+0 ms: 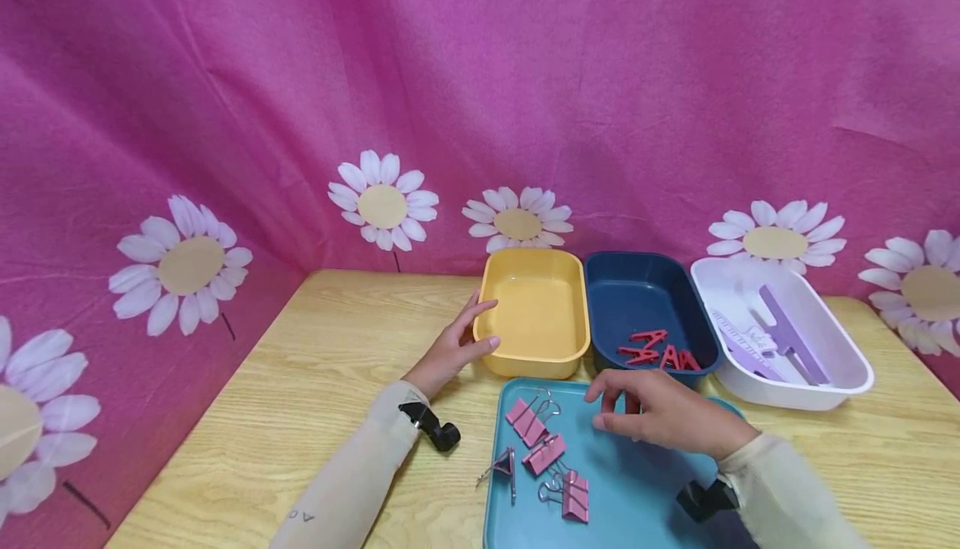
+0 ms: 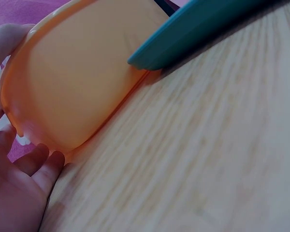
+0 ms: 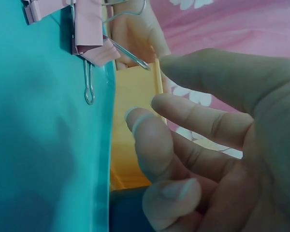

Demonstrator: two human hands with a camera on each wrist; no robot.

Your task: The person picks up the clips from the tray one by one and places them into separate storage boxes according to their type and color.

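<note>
My left hand (image 1: 453,349) rests against the left side of a yellow bin (image 1: 534,366), its fingertips touching the wall and rim. In the left wrist view, fingers lie along the bin's (image 2: 82,77) end, low by the table. Over a teal tray (image 1: 630,491) hovers my right hand (image 1: 660,411), fingers loosely bent with nothing between them. Several pink binder clips lie at the tray's left, among them a back one (image 1: 527,422), a middle one (image 1: 544,454) and a front one (image 1: 576,496). The right wrist view shows the clips (image 3: 88,24) beyond the fingertips.
Right of the yellow bin stands a navy bin (image 1: 637,282) with several red clothespins (image 1: 641,355). Beside it a white bin (image 1: 855,374) holds purple rulers, including a T-shaped piece (image 1: 787,332). Behind the wooden table (image 1: 360,324) hangs a pink flowered cloth (image 1: 600,99).
</note>
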